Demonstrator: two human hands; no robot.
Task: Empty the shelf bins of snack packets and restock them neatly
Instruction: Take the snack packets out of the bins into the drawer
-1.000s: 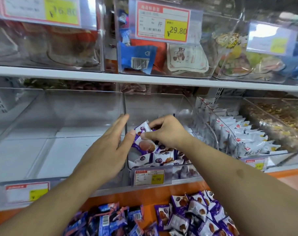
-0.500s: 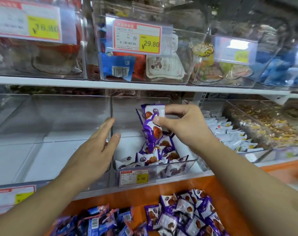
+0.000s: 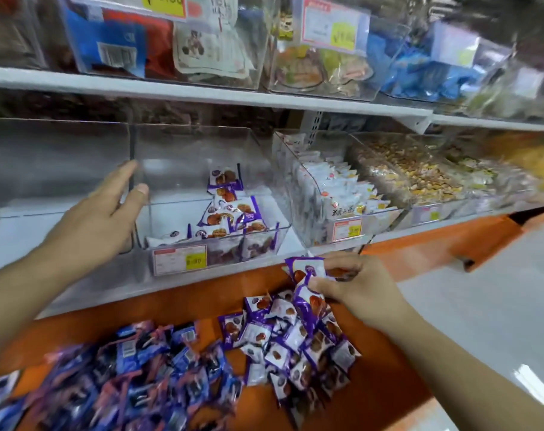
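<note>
A clear shelf bin (image 3: 277,231) in the middle row still holds several purple-and-white snack packets (image 3: 230,213). My left hand (image 3: 99,219) lies flat with straight fingers against the bin's left wall. My right hand (image 3: 354,284) is below the shelf edge and pinches a few purple snack packets (image 3: 308,284) above a heap of the same purple packets (image 3: 295,340) on the orange ledge (image 3: 398,396). The bin to the left (image 3: 56,169) shows no packets.
A pile of blue packets (image 3: 133,377) covers the ledge's left part. To the right stand bins of white packets (image 3: 336,188) and loose yellow snacks (image 3: 420,172). The upper shelf (image 3: 202,91) carries more full bins with price tags. Grey floor lies at the right.
My right hand has lifted purple packets out of the middle bin and carried them down to the heap on the orange ledge. My left hand stayed at the bin's left wall.
</note>
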